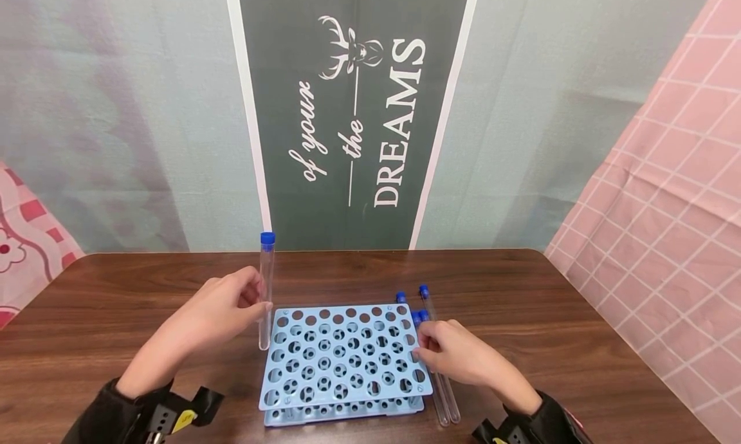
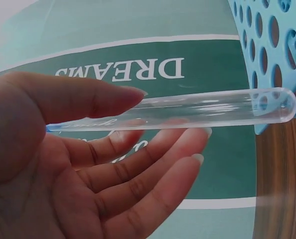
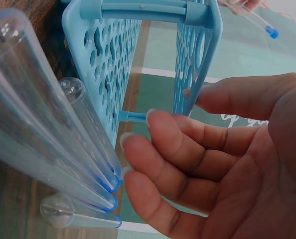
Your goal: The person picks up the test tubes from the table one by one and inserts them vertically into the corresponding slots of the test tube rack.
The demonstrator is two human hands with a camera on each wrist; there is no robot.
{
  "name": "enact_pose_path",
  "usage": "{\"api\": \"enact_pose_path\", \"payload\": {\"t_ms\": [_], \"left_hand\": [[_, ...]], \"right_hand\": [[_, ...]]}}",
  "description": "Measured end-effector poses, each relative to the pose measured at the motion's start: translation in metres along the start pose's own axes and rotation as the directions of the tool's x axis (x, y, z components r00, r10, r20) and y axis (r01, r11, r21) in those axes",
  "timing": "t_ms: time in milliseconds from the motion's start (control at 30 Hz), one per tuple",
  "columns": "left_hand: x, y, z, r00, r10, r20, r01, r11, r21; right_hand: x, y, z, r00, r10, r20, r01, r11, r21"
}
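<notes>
My left hand (image 1: 222, 309) pinches a clear test tube (image 1: 265, 289) with a blue cap between thumb and fingers. It stands nearly upright, rounded end down, beside the left edge of a light blue test tube rack (image 1: 341, 360). In the left wrist view the tube (image 2: 218, 108) looks clear, and its capped end is mostly behind the hand. My right hand (image 1: 457, 352) grips the rack's right edge. In the right wrist view the thumb lies on the top plate of the rack (image 3: 205, 64), with the index finger partly hidden against its edge.
Several capped test tubes (image 1: 448, 399) lie on the brown wooden table (image 1: 492, 283) to the rack's right, partly under my right hand. A printed curtain (image 1: 359, 225) hangs behind the table. Pink checked cloth (image 1: 654, 238) covers the right side.
</notes>
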State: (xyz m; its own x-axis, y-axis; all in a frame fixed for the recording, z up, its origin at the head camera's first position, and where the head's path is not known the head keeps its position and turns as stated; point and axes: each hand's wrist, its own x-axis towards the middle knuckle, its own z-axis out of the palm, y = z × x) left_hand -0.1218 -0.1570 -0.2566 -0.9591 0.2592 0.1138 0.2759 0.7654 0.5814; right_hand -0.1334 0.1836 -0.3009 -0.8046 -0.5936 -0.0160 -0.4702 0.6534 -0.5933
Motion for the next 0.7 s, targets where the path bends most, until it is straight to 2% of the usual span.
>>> {"api": "enact_pose_path", "payload": {"t_ms": [700], "left_hand": [[0.0061,0.0050,0.0015,0.997,0.026,-0.077,-0.025,0.999,0.024]], "right_hand": [[0.0007,0.0006,0.0000,1.000,-0.007,0.003,0.007,1.000,-0.003]]}}
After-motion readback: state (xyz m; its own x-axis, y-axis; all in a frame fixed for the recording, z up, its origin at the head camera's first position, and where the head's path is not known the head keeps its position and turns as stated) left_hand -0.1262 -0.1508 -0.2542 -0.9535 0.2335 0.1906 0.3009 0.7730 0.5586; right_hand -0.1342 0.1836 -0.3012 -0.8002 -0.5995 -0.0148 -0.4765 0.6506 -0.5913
